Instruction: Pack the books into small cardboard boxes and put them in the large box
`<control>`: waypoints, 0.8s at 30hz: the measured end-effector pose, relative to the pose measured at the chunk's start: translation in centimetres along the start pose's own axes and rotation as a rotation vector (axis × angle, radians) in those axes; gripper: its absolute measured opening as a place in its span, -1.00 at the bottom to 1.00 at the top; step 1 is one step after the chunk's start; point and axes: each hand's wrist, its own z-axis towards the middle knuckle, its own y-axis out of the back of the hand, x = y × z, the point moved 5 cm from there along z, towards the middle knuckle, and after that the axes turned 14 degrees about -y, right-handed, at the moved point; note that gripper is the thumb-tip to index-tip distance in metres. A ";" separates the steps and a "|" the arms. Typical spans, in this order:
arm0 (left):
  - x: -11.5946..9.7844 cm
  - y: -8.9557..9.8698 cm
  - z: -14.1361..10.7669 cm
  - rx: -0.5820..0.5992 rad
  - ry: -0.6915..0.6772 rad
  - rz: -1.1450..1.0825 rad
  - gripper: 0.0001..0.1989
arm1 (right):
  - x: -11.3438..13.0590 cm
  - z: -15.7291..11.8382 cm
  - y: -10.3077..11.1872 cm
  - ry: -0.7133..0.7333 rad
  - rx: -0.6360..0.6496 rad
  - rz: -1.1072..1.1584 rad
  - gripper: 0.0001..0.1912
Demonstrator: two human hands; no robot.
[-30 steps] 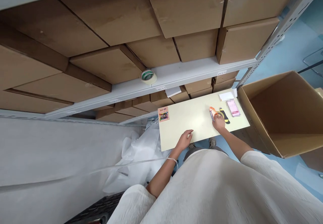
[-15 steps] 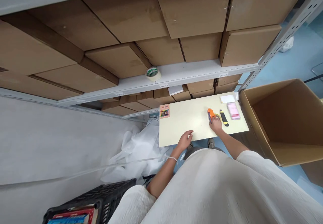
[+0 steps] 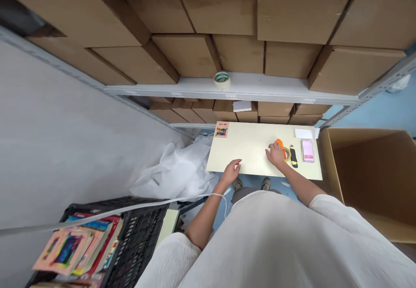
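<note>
My right hand (image 3: 276, 154) is over the pale table (image 3: 251, 143), its fingers apart. It is beside an orange tape dispenser (image 3: 280, 142) with a roll of tape (image 3: 287, 153), partly covering it; whether they touch is not clear. A black and yellow box cutter (image 3: 294, 156) lies just to the right. My left hand (image 3: 231, 171) hovers at the table's front edge, fingers loosely spread and holding nothing. Around that wrist runs a whitish cord (image 3: 182, 199). At the table's far left corner lies a small pink book (image 3: 221, 129) with a colourful cover.
Cardboard boxes (image 3: 238, 54) fill the shelf (image 3: 273, 84) ahead, where a tape roll (image 3: 222, 79) sits. A large open carton (image 3: 334, 166) stands right. White plastic sheeting (image 3: 177, 166) is heaped left, and a black crate (image 3: 138, 236) holds books (image 3: 66, 249).
The camera view has swung to the left, showing more of the crate of books. My right hand has loosened from the tape dispenser and shifted to its left side.
</note>
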 end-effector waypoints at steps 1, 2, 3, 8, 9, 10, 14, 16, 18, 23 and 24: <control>0.3 0.8 -0.4 -0.036 0.010 0.006 -0.65 | 1.6 0.2 0.4 0.051 0.005 0.005 -0.67; 0.6 1.7 -0.8 -0.071 0.021 0.012 -0.65 | 3.3 0.3 0.7 0.100 0.009 0.010 -0.67; 0.9 2.7 -1.4 -0.104 0.031 0.018 -0.65 | 5.0 0.3 0.9 0.145 0.012 0.016 -0.67; 2.8 7.9 -5.2 -0.246 0.084 0.027 -0.65 | 14.4 -0.6 0.3 0.343 0.060 0.016 -0.66; 3.3 8.9 -6.2 -0.269 0.093 0.026 -0.66 | 16.2 -1.0 -0.1 0.377 0.073 0.012 -0.66; 3.8 9.9 -7.2 -0.291 0.100 0.027 -0.66 | 18.1 -1.4 -0.5 0.409 0.085 0.009 -0.66; 6.1 13.7 -11.2 -0.365 0.117 0.048 -0.66 | 25.2 -3.6 -2.7 0.507 0.121 0.005 -0.66; 7.5 15.3 -13.1 -0.390 0.129 0.049 -0.65 | 28.4 -4.7 -3.8 0.542 0.137 0.005 -0.67; 8.9 16.7 -14.8 -0.410 0.146 0.047 -0.64 | 31.2 -5.7 -5.0 0.570 0.156 0.004 -0.67; 12.1 19.4 -17.7 -0.457 0.184 0.025 -0.64 | 36.6 -6.7 -7.7 0.604 0.222 0.011 -0.67; 12.6 19.8 -18.1 -0.468 0.192 0.018 -0.64 | 37.5 -6.6 -8.3 0.613 0.234 0.005 -0.67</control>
